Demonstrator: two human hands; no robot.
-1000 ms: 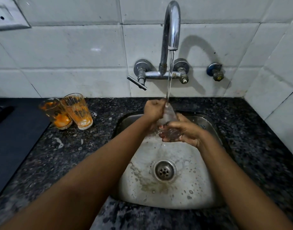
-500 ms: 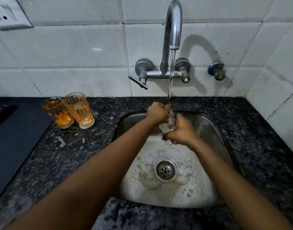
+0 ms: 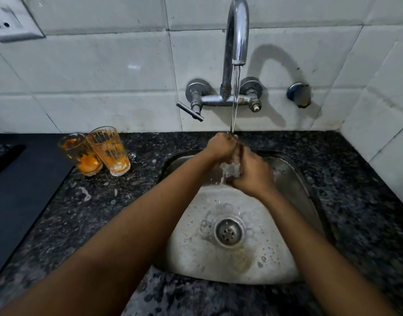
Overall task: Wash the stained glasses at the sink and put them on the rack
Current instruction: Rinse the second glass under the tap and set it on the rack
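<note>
A clear glass (image 3: 230, 169) is held over the steel sink (image 3: 294, 179), right under the running water from the chrome tap (image 3: 237, 30). My right hand (image 3: 253, 172) wraps round the glass body from the right. My left hand (image 3: 222, 145) is curled at its upper end, where the stream lands; most of the glass is hidden by both hands. Two orange-stained glasses stand side by side on the dark counter left of the sink, one (image 3: 78, 153) at the left and one (image 3: 109, 150) beside it.
The sink drain (image 3: 229, 232) lies below my hands in a wet basin. A tap lever (image 3: 189, 111) sticks out to the left. A dark mat (image 3: 20, 192) covers the counter's left side. A wall socket (image 3: 6, 21) sits top left. White tiles close the right side.
My hands rose a little and moved closer together round the glass under the stream; my right hand now covers more of it. The stained glasses have not moved.
</note>
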